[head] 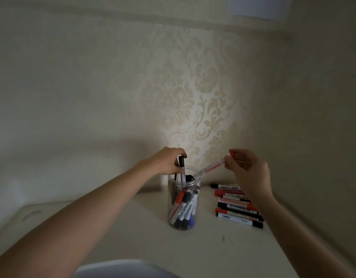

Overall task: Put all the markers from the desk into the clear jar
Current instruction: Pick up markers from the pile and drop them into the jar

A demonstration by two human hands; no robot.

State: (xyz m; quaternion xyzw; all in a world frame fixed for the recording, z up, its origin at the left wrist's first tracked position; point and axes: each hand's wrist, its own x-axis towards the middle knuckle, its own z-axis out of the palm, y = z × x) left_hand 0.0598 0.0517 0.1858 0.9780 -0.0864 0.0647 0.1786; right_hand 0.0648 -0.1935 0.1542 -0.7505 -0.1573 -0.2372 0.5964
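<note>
**Two markers at the jar mouth, one per hand**

The right hand [246, 169] pinches the red-capped end of a slim white marker with red print [211, 165] between thumb and fingertips, the other fingers loosely curled. From that grip the marker's long axis runs down and to the left, and its far tip sits at the right-hand rim of the clear plastic jar [183, 199], just at the opening. The jar therefore lies below and left of the right grip, along the marker's own line, so I judge that letting it slide down that axis would drop it in.

The left hand [169, 160] is directly above the jar mouth, fingers curled round the top of a black-capped white marker [182, 169] that stands almost upright, its lower end already inside the jar among the many markers heaped there. This hand is the nearer to the jar.

Below the right grip, and to the right of the jar, a row of red and black markers [238, 207] lies flat on the pale bench [133, 227], their long axes running left to right, not yet gathered.
</note>
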